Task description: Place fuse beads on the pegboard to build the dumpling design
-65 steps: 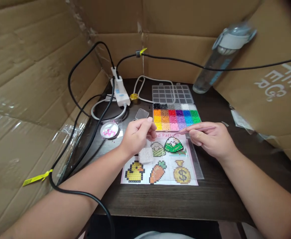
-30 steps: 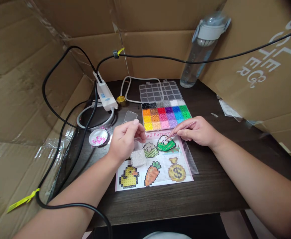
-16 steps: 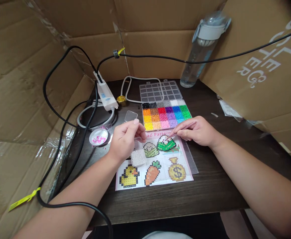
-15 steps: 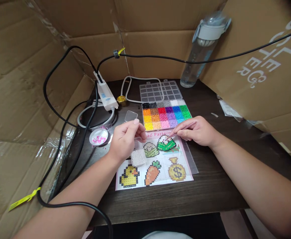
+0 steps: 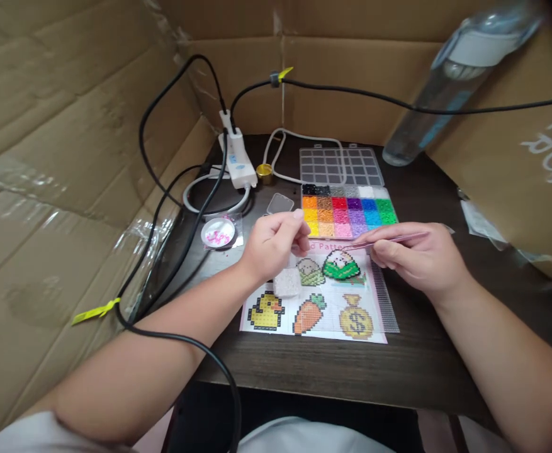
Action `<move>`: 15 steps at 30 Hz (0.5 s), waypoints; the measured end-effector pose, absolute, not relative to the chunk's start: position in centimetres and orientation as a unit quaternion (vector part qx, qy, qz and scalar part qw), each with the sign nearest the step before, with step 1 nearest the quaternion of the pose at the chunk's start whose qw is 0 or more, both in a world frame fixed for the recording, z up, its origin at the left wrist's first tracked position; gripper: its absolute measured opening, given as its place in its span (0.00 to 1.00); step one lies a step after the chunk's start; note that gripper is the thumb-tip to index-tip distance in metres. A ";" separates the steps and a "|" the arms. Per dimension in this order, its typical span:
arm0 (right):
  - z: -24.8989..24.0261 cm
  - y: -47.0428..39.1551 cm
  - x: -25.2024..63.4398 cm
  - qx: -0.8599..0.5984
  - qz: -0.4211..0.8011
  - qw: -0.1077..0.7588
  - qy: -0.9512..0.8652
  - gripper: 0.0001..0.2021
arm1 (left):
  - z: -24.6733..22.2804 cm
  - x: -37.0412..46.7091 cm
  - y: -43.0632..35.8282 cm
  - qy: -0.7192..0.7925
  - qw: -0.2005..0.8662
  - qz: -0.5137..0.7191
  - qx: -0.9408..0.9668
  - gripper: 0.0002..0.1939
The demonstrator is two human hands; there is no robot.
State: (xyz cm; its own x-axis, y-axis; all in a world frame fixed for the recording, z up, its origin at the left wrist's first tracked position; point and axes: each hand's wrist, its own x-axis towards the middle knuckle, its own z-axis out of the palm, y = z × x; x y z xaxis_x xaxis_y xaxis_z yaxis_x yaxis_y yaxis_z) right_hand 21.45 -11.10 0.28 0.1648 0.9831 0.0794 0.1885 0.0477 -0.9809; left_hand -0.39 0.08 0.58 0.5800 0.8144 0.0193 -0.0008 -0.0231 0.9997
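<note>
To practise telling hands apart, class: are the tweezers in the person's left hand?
No, the right hand holds the tweezers, their tips pointing toward the green-and-white bead piece.

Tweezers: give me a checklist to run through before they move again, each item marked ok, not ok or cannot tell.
1. Tweezers held in the right hand: ok.
2. Bead gripped at the tweezer tips: cannot tell, too small to see.
3. Bead box lid folded back, colours exposed: ok.
4. Green-and-white bead piece lying over the pattern sheet: ok.
5. Left hand gripping the white-bead case: cannot tell, its curled fingers hide the contact.
6. Black cable out of the left forearm's way: not ok, it crosses in front.
</note>
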 end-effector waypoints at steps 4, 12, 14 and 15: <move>1.0 -12.4 18.3 -0.594 0.347 0.515 -0.511 0.06 | 0.4 -0.3 0.0 0.308 0.638 0.332 0.623 0.20; 0.6 -13.2 13.4 -0.602 0.335 0.464 -0.557 0.06 | 0.3 -0.3 -0.1 0.297 0.635 0.342 0.625 0.21; 0.2 -13.1 13.0 -0.605 0.360 0.464 -0.538 0.07 | 0.3 -0.3 -0.1 0.294 0.638 0.341 0.625 0.21; 0.1 -13.1 12.9 -0.607 0.373 0.466 -0.525 0.08 | 0.3 -0.3 -0.1 0.292 0.639 0.341 0.624 0.22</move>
